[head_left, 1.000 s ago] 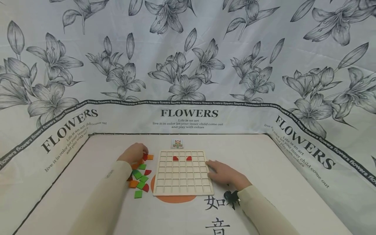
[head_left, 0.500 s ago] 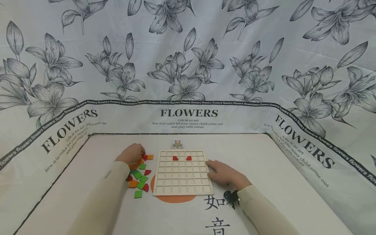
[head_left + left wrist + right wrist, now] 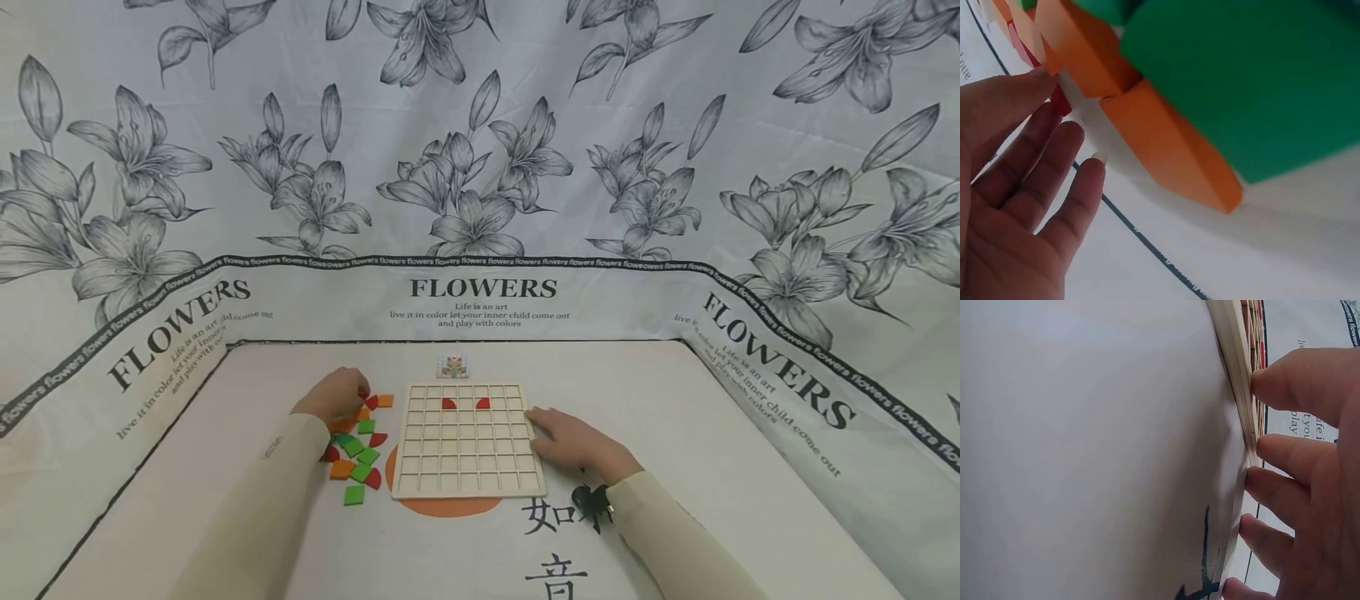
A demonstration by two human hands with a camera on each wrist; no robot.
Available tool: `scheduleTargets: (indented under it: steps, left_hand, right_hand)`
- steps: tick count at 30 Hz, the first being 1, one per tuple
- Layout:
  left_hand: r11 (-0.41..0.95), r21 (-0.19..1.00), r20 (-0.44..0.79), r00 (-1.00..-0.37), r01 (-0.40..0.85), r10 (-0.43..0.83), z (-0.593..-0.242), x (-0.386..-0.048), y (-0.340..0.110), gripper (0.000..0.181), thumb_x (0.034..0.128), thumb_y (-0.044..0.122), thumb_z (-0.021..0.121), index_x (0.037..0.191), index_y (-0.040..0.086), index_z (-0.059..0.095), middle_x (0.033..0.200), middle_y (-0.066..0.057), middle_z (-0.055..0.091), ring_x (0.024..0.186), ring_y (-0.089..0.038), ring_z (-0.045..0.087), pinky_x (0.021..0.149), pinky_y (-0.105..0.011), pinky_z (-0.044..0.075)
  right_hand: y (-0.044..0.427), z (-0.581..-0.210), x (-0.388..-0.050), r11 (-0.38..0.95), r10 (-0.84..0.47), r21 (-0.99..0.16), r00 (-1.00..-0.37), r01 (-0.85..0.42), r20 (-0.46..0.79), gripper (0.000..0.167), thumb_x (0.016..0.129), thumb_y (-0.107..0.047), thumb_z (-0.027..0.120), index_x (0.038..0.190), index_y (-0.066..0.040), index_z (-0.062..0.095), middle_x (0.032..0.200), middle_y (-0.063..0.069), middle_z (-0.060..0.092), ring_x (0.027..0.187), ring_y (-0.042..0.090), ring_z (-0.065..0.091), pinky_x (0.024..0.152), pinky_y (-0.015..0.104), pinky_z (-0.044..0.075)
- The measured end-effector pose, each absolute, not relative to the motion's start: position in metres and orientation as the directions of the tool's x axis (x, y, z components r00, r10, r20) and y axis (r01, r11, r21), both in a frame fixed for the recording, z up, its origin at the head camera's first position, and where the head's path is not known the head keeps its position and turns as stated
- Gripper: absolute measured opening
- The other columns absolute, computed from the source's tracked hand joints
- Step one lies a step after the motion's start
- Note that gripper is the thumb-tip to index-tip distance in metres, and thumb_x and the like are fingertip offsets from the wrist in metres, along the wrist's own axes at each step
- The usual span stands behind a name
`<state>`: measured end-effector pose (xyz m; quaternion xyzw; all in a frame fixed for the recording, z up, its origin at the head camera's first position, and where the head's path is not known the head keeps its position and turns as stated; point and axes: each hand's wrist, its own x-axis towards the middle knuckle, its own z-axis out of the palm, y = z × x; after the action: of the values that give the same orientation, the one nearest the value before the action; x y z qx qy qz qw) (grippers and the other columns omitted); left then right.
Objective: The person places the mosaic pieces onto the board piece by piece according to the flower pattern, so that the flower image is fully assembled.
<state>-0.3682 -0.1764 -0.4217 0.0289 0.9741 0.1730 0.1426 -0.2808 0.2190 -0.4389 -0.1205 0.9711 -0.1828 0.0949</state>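
Observation:
The left hand (image 3: 335, 395) is at the far end of a pile of coloured pieces. In the left wrist view, its thumb and a fingertip pinch a red piece (image 3: 1060, 100), partly hidden by the fingers; the other fingers are loosely bent. Beside it lie orange pieces (image 3: 1169, 150) and a large-looking green piece (image 3: 1254, 81). The right hand (image 3: 573, 443) rests with its fingertips against the right edge of a wooden grid board (image 3: 468, 497). Its fingers (image 3: 1282, 481) are spread along that edge. Two red quarter-round pieces (image 3: 448, 404) (image 3: 483, 404) sit in the board's second row.
A small picture card (image 3: 452, 366) lies behind the board. Green, red and orange pieces (image 3: 354, 496) are scattered left of the board. A cloth printed with flowers (image 3: 480, 208) hangs around the table's far and side edges. Black characters (image 3: 555, 569) mark the tabletop at front right.
The left hand has shifted slightly left, exposing a bit more of the pile. The right hand, the board and its two red pieces stay in place.

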Motion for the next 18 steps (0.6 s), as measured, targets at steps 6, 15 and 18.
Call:
scheduleTargets:
  steps: [6,15,18]
  left_hand:
    - [0.926,0.376,-0.265,-0.961,-0.022,0.085,-0.425,-0.369,-0.18,0.018,0.087,0.01,0.067,0.105,0.008,0.065,0.099,-0.007,0.063,0.09,-0.025,0.055,0.08,-0.038,0.052]
    - [0.924,0.382,-0.235,-0.967,0.0,0.097,-0.422,-0.37,-0.18,0.016,0.087,0.014,0.068,0.101,0.009,0.061,0.094,-0.007,0.061,0.089,-0.024,0.055,0.074,-0.034,0.05]
    - [0.921,0.385,-0.2,-0.969,0.058,0.145,-0.415,-0.369,-0.175,0.017,0.0887,0.014,0.066,0.104,0.007,0.064,0.096,-0.007,0.063,0.089,-0.024,0.055,0.079,-0.037,0.052]
  right_hand:
    - [0.218,-0.44,-0.281,0.905,-0.265,-0.379,-0.954,-0.195,-0.142,0.059,0.094,-0.033,0.052,0.149,-0.018,0.038,0.155,0.009,0.036,0.145,0.032,0.031,0.115,0.049,0.029]
    - [0.219,-0.441,-0.281,0.909,-0.253,-0.374,-0.957,-0.185,-0.142,0.059,0.094,-0.034,0.052,0.149,-0.019,0.038,0.155,0.008,0.036,0.145,0.031,0.031,0.115,0.049,0.029]
    - [0.219,-0.441,-0.281,0.911,-0.248,-0.372,-0.958,-0.18,-0.142,0.059,0.094,-0.034,0.052,0.149,-0.02,0.038,0.155,0.008,0.036,0.145,0.031,0.031,0.115,0.049,0.029]
